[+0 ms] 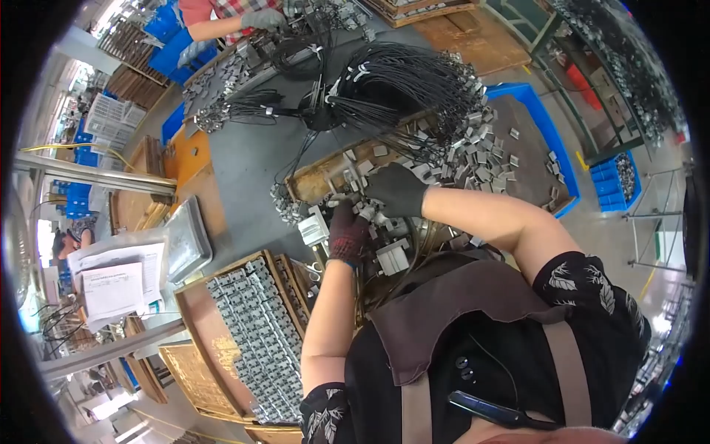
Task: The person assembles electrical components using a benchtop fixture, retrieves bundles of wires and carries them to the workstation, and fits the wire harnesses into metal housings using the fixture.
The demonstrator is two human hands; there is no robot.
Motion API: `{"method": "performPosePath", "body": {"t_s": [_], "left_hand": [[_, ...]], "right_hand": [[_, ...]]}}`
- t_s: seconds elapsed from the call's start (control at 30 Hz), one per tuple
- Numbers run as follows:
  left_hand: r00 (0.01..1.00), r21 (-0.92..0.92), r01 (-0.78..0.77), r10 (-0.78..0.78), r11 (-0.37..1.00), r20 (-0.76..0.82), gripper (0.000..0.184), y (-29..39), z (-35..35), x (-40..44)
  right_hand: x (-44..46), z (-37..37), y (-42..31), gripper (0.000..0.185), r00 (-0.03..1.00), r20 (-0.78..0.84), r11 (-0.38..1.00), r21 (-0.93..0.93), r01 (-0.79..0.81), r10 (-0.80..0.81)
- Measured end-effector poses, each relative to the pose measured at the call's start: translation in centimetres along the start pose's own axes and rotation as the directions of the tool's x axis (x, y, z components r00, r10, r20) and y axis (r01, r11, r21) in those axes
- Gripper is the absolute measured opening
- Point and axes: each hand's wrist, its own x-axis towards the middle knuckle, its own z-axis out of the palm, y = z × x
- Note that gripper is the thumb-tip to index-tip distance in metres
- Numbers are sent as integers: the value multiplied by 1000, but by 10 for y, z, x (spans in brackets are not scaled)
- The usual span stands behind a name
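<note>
My left hand (349, 234), in a dark red and black glove, is closed at the front edge of the wooden tray (303, 185). Its fingertips press together among small silvery metal parts; what they grip is too small to name. Just to its right and farther forward, my right hand (397, 190) wears a dark grey glove, its fingers curled down over metal pieces and partly hidden. Bundles of thin black cables (403, 70) with metal ends lie beyond both hands. A pale block-like piece (313, 228) sits left of my left hand, and a metal block (393, 257) lies nearer my body.
Loose metal pieces (481, 159) are heaped on the right, beside a blue bin (536, 100). Rows of metal parts fill a wooden tray (194, 296) at lower left. Papers (115, 288) lie near a clear-lidded case (188, 240). Across the table, a co-worker's gloved hand (264, 20) shows.
</note>
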Motion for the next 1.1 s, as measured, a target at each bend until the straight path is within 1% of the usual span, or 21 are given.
{"method": "performPosePath", "body": {"t_s": [0.07,0.1,0.17,0.2,0.27,0.37,0.43,0.47,0.5,0.53,0.57,0.67,0.7,0.73,0.77,0.83,0.9,0.97,1.03,1.07,1.1], "left_hand": [[999,-405,34,-46,914,-21,43,-4,1,-10],[994,-415,-59,16,908,-106,43,11,-7,-25],[987,-581,-66,-34,812,-159,42,11,-15,-46],[995,-507,28,-75,862,-73,41,28,-30,-59],[987,-559,-52,-44,827,-158,41,36,-34,-80],[985,-501,-62,-27,863,-168,40,12,-51,-93],[975,-495,-65,-50,866,-216,43,46,-93,-123],[975,-524,-58,-63,850,-211,43,60,-122,-141],[954,-559,0,-167,829,-248,38,56,-150,-157],[879,-258,54,-168,965,-445,37,31,-178,-170],[846,-362,-96,-116,927,-521,37,4,-207,-188],[660,-103,234,-236,967,-714,43,-64,-290,-259],[570,-89,438,-353,895,-742,52,-58,-300,-278],[590,-109,474,-407,874,-697,54,-73,-310,-295],[608,-128,507,-459,852,-647,56,-95,-319,-310],[615,-271,542,-595,796,-517,64,-133,-328,-327],[633,-376,537,-656,755,-412,55,-123,-322,-320],[653,-458,518,-680,722,-334,47,-173,-331,-329],[714,-640,338,-631,690,-303,41,-227,-338,-339],[637,-626,424,-707,654,-308,41,-204,-336,-335],[671,-547,432,-660,718,-337,36,-214,-336,-337]], "right_hand": [[-11,-13,1,27,991,55,976,172,-133,125],[-21,-21,2,28,960,156,908,321,-271,232],[-42,-31,35,28,913,-226,869,447,-213,340],[-47,-42,53,37,877,-154,826,441,-351,455],[-51,-55,65,43,830,-27,774,381,-506,557],[-49,-50,80,42,931,-49,915,207,-346,363],[-46,-73,61,40,866,85,858,121,-499,492],[-67,-38,113,43,895,-14,895,42,-445,446],[-81,-5,157,46,911,-115,914,-44,-403,396],[-77,-16,151,45,869,-74,869,-44,-492,489],[-84,-41,143,45,813,-34,812,-53,-582,581],[-99,-78,130,43,854,52,853,-103,-512,518],[-104,-76,143,42,833,-11,832,-14,-554,554],[-113,-73,164,41,803,-69,806,76,-587,592],[-117,-44,211,40,796,-31,724,438,-532,604],[-73,-88,125,52,920,53,468,849,-246,389],[-21,-115,66,47,962,-128,510,860,-15,243],[4,-142,19,45,931,-276,795,606,-23,237],[26,-148,2,42,884,-232,281,952,121,407],[33,-161,-20,39,771,-247,289,954,85,587],[32,-152,2,39,755,-285,325,940,100,591]]}}
